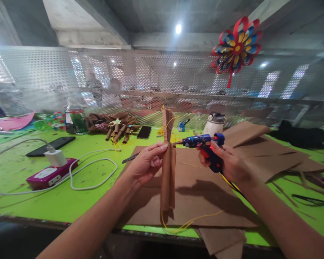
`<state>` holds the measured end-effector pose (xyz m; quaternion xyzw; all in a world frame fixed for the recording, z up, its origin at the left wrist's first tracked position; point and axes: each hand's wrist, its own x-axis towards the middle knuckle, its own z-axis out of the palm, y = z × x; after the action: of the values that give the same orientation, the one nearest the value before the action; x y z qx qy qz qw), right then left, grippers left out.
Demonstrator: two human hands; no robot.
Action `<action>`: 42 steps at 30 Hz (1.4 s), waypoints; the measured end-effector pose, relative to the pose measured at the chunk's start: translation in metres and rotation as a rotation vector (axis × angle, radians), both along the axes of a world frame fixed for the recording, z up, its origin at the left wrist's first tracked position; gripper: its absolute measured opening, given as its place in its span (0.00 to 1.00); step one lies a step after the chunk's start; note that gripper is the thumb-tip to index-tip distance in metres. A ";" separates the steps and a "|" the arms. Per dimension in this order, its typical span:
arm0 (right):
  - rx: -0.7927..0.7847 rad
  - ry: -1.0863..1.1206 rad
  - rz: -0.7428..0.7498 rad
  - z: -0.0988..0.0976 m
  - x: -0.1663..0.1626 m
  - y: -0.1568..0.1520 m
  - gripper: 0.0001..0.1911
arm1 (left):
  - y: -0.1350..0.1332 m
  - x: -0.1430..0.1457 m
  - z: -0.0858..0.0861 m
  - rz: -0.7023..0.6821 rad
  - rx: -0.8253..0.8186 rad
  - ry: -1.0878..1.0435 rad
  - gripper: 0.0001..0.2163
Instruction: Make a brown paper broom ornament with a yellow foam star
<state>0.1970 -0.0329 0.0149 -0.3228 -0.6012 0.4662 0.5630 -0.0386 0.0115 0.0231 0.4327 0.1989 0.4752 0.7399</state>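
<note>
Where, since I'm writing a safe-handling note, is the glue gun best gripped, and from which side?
Probably the handle, from the right, as the right hand does: the glue gun is roughly level, nozzle pointing left at the brown paper bundle, handle dropping below its rear.

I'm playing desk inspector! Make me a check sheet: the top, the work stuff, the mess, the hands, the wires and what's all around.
Surface: green table, speckled with marks; a brown sheet lies across it.
Job's things: paper roll, held upright; glue gun, tip at its middle, touching or not unclear; yellow string below.
Clutter: phone, bottle and more rolls towards the back.
Hands: left hand pinches the roll; right hand grips the gun.
Cables: white cable loops beside the purple power strip; the gun's cord runs under the right arm.
Surroundings: perforated screen behind; paper flower up high.
</note>
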 end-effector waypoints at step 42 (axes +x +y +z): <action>0.042 -0.018 0.036 -0.001 -0.001 -0.001 0.16 | -0.001 -0.002 0.000 0.025 -0.040 -0.009 0.08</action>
<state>0.1961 -0.0338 0.0136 -0.3042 -0.6216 0.4605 0.5559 -0.0411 0.0109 0.0232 0.4133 0.2105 0.4821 0.7433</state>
